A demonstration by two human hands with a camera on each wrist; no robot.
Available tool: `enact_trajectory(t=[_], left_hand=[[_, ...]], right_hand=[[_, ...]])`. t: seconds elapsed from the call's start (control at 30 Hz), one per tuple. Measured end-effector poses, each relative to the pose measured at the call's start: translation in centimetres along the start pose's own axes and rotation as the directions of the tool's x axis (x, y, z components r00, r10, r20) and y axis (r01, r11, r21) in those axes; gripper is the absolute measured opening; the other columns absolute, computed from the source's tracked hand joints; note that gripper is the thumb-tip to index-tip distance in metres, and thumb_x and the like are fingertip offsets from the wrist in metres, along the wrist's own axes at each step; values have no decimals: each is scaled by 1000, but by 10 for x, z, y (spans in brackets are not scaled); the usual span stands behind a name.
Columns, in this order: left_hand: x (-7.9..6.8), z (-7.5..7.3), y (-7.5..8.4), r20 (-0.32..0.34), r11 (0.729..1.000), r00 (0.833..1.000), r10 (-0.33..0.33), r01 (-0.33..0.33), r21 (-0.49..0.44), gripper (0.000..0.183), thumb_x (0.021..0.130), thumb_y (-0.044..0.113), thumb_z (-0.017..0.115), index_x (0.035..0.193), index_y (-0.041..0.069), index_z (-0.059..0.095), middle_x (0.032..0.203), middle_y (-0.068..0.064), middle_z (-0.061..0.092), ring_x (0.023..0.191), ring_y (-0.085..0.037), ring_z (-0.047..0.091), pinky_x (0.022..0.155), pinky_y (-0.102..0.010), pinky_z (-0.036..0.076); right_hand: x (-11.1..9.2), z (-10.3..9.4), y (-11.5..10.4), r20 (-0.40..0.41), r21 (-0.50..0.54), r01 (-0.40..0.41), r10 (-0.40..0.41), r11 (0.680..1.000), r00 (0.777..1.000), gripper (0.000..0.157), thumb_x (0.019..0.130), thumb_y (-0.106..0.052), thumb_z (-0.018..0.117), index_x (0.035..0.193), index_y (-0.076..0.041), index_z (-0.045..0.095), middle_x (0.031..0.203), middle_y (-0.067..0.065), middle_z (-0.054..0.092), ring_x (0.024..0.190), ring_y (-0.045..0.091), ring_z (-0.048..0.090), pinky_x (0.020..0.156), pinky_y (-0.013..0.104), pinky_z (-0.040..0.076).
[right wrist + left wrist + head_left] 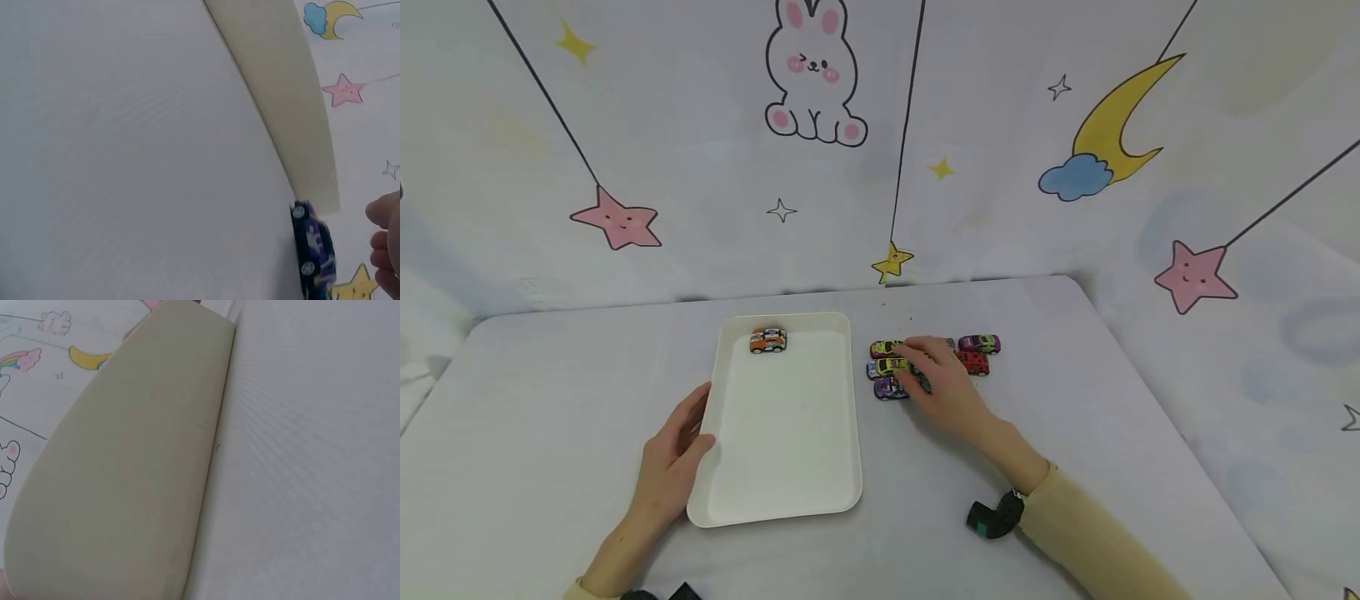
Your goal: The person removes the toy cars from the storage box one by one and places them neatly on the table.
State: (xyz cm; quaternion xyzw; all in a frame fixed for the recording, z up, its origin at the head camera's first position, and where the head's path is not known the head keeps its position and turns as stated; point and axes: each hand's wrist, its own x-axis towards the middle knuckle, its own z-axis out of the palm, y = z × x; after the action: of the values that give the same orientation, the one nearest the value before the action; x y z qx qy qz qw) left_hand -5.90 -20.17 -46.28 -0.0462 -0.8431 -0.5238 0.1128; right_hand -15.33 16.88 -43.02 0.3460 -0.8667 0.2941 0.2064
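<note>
A shallow white tray [782, 417] lies on the table with an orange-and-white toy car [767, 341] near its far left corner. My left hand [673, 467] holds the tray's left side, thumb at the rim. Over a cluster of several toy cars right of the tray is my right hand [943, 392], its fingers bent loosely and apart. Yellow cars [886, 367] and a purple car [889, 389] show by its fingertips; others are partly hidden beneath it. In the right wrist view, the purple car [315, 250] stands below the fingers [382, 209], with a gap between.
A red car [974, 362] and a purple-and-green car [979, 343] sit at the cluster's right side. The white table [572, 392] ends at a backdrop [700, 167] printed with stars, a rabbit and a moon. A dark wrist device [996, 515] hangs under the right sleeve.
</note>
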Motion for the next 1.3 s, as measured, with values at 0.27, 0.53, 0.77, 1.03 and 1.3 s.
enact_trajectory(t=[0.27, 0.53, 0.77, 1.03, 1.3], left_hand=[[1, 1, 2, -5, 1000, 1000, 3, -3, 1, 62, 92, -9, 50, 151, 11, 44, 146, -24, 51, 118, 16, 48, 94, -1, 37], [1, 0, 1, -2, 1000, 1000, 2, -2, 10, 64, 93, -8, 50, 152, 14, 42, 146, -23, 51, 119, 18, 46, 94, -1, 37], [0, 0, 1, 4, 1000, 1000, -12, 12, 10, 63, 94, -7, 50, 153, 14, 42, 147, -22, 51, 118, 16, 46, 92, -1, 38], [1, 2, 1, 6, 1000, 1000, 3, -3, 3, 64, 93, -9, 49, 152, 12, 42, 146, -24, 51, 120, 16, 46, 94, -2, 37], [0, 0, 1, 5, 1000, 1000, -21, 21, 18, 65, 93, -7, 50, 153, 16, 41, 147, -22, 51, 118, 16, 45, 94, -1, 37]], right_hand=[[40, 19, -26, 139, 14, 69, -70, 998, 988, 34, 95, -17, 68, 126, -5, 65, 124, 9, 61, 116, 23, 55, 95, 39, 52], [83, 39, -44, 375, 12, 28, -31, 1000, 927, 39, 98, -25, 64, 132, -7, 62, 132, 7, 59, 124, 21, 50, 101, 35, 49], [112, 62, -54, 508, -46, 31, -3, 998, 861, 44, 99, -29, 63, 138, -9, 58, 136, 7, 57, 128, 23, 49, 108, 37, 43], [125, 86, -54, 569, -150, 73, 26, 986, 822, 41, 99, -30, 62, 136, -13, 60, 135, 6, 58, 123, 21, 52, 109, 34, 40], [130, 94, -57, 589, -193, 93, 39, 977, 807, 48, 99, -31, 62, 143, -13, 54, 138, 7, 56, 127, 23, 50, 113, 36, 38]])
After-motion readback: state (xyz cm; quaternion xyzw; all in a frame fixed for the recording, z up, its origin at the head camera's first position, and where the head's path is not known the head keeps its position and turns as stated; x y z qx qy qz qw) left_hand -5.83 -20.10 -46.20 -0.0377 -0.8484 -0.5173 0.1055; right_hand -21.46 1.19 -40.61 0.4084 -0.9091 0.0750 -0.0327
